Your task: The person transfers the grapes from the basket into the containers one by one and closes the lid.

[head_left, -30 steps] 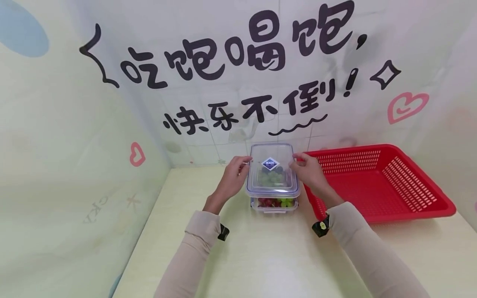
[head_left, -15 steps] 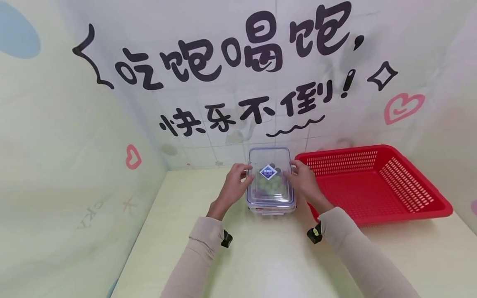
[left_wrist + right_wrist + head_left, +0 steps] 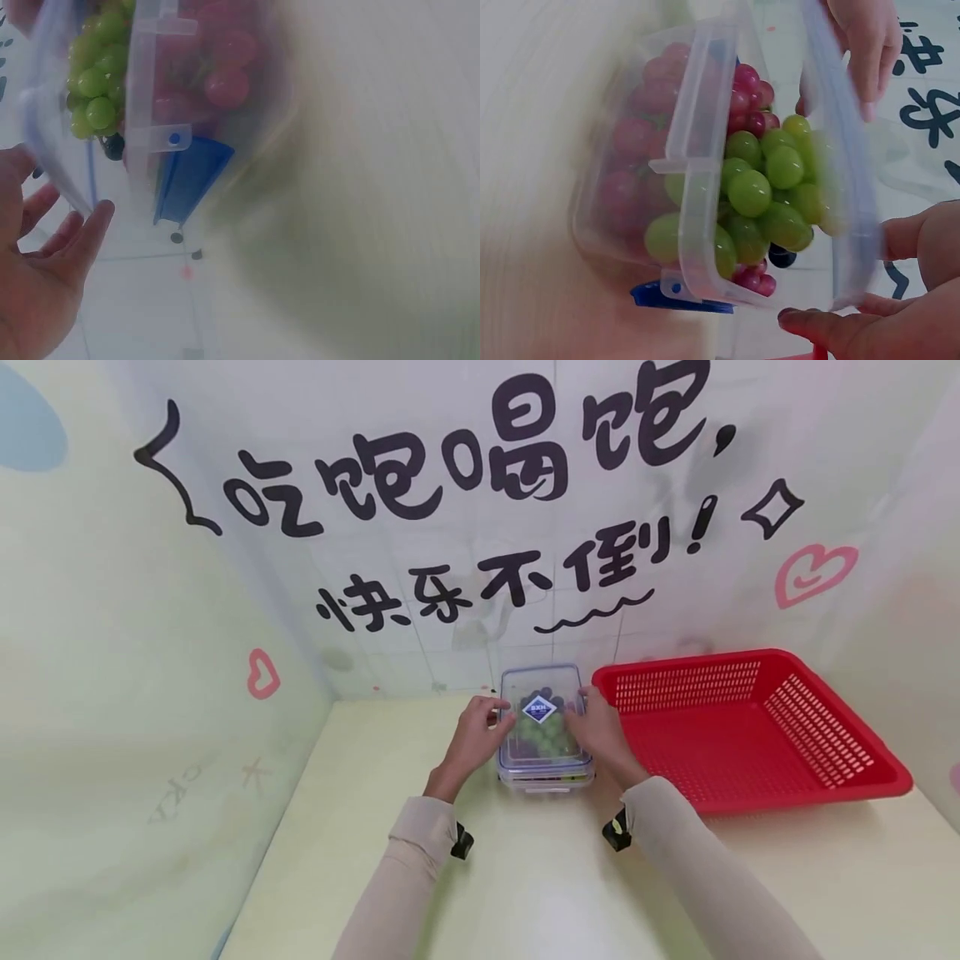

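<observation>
A clear plastic lid (image 3: 540, 678) with a blue rim seal and a blue-and-white label lies nearly level over a clear food container (image 3: 547, 784). My left hand (image 3: 476, 735) pinches the lid's left edge, and my right hand (image 3: 602, 735) pinches its right edge. Both wrist views show the lid apart from the container's rim, with green grapes (image 3: 750, 193) rising above that rim. Red grapes (image 3: 634, 146) fill the lower part, and a dark grape (image 3: 782, 257) shows behind. Blue clips (image 3: 193, 178) hang unfastened at the container's sides.
A red plastic basket (image 3: 712, 756) with perforated walls stands right of the container, close to my right hand. The pale tabletop (image 3: 517, 893) reaches a back wall (image 3: 420, 668) with black lettering and a side wall (image 3: 150, 710) on the left.
Both hands have brought the lid down and slightly toward me, from higher above the container to just over it. The lid has become flatter. Container and basket stay put.
</observation>
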`<state>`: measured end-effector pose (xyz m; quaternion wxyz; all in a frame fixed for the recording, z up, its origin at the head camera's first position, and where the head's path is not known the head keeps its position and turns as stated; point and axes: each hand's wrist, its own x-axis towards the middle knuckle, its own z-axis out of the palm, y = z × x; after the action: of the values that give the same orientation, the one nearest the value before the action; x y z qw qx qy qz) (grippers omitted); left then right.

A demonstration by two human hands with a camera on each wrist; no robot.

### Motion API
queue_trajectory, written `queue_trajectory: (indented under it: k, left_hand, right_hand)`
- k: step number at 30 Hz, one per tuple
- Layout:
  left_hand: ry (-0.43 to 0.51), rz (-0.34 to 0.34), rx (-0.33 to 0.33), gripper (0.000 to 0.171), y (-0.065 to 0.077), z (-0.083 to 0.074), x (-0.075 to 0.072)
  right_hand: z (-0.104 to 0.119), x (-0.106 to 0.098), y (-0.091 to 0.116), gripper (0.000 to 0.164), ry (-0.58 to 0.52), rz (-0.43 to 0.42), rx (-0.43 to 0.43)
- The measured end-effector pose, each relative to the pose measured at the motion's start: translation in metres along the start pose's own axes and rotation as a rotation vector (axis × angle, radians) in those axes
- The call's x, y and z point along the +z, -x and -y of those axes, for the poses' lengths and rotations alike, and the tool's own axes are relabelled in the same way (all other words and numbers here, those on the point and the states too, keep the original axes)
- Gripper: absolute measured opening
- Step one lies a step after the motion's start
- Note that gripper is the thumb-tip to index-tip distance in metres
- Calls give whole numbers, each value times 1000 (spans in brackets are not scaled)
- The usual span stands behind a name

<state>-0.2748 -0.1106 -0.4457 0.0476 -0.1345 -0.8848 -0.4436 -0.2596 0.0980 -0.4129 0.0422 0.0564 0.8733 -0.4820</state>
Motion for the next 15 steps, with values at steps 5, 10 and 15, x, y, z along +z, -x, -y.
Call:
queue_trajectory:
  k: [5, 10, 15]
  left_hand:
    - [-95, 59, -14, 54, -6, 6, 11]
    - [-104, 61, -67, 60, -7, 7, 18]
    - [-156, 53, -95, 57, -5, 5, 20]
  right_hand:
    - [-7, 8, -6, 53, 12, -5, -6]
    - [-16, 18, -9, 56, 55, -17, -45]
    - [-19, 26, -8, 52, 188, -64, -135]
